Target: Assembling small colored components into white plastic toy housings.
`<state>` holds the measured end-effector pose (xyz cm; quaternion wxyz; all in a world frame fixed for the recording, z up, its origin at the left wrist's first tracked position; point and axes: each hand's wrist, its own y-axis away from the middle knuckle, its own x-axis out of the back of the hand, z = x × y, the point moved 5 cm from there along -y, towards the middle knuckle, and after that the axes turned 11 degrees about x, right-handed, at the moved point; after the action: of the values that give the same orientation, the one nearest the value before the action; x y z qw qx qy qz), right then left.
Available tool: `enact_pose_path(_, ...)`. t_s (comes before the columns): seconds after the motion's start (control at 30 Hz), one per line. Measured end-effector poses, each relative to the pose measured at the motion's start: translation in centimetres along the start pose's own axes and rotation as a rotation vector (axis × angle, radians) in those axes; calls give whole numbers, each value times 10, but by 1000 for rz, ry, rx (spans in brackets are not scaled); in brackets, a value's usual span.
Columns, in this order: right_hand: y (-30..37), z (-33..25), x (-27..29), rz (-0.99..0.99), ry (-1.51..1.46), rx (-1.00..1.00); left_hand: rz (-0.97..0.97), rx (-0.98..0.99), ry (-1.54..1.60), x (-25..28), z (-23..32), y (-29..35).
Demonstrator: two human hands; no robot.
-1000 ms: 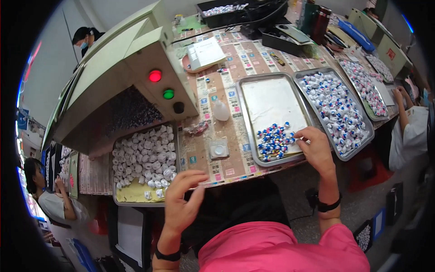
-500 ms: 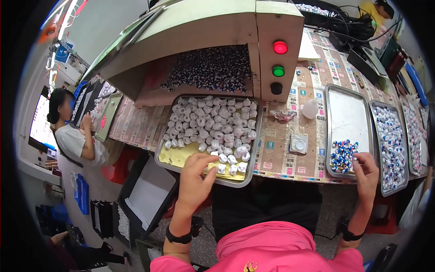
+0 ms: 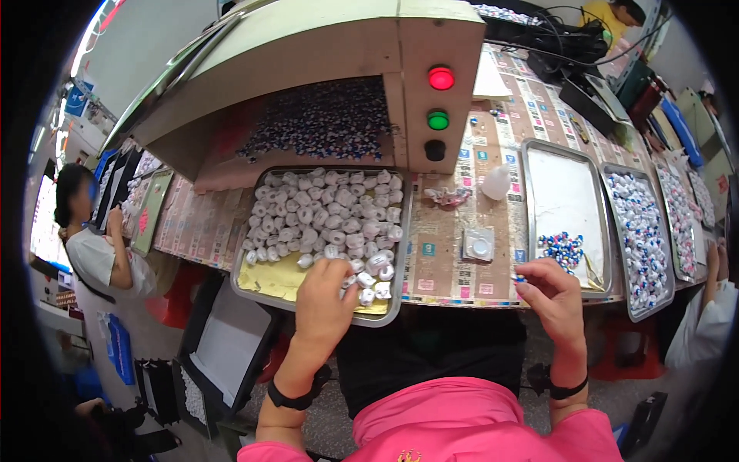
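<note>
Even, pale light washes over the table [image 3: 439, 223], while the machine's [image 3: 323, 50] hollow sinks into shadow. Red lamp [image 3: 441, 78] and green lamp [image 3: 437, 120] glow strongly! Far left, a panel [image 3: 45, 223] flares white. The floor [image 3: 604, 396] lies dim, straight edges bow, black swallows the corners; small pieces [image 3: 562, 252] look soft.

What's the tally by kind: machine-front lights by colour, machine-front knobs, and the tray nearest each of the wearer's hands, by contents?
Red light: 1
Green light: 1
Black knob: 1
Tray with white pieces, at left hand: 1
Tray with small multicoloured pieces, at right hand: 1
Total: 5
</note>
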<state>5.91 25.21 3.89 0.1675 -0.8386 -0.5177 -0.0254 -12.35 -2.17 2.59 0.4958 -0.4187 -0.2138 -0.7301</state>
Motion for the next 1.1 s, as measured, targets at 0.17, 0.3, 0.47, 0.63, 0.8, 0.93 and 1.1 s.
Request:
enact_pose_path(0.17, -14, 15, 0, 62, -29, -69, -75, 55, 407, 17, 5, 4)
enact_pose_path(0.3, -24, 9, -7, 15, 245, 102, -353, 155, 992, 9, 25, 22)
enact_pose_path(0.47, -40, 2, -24, -5, 368, 162, -827, 289, 1336, -33, 55, 48)
enact_pose_path(0.63, -52, 9, -32, -81, 499, 261, -923, 384, 1443, -56, 71, 55)
enact_pose_path(0.8, -59, 14, -39, -97, 537, 260, -968, 445, 1586, -75, 68, 61)
enact_pose_path(0.93, -60, 14, -40, -146, 610, 263, -944, 513, 1644, -80, 64, 61)
enact_pose_path(1.1, -59, 17, -38, -142, 595, 228, -951, 599, 1705, -82, 67, 58)
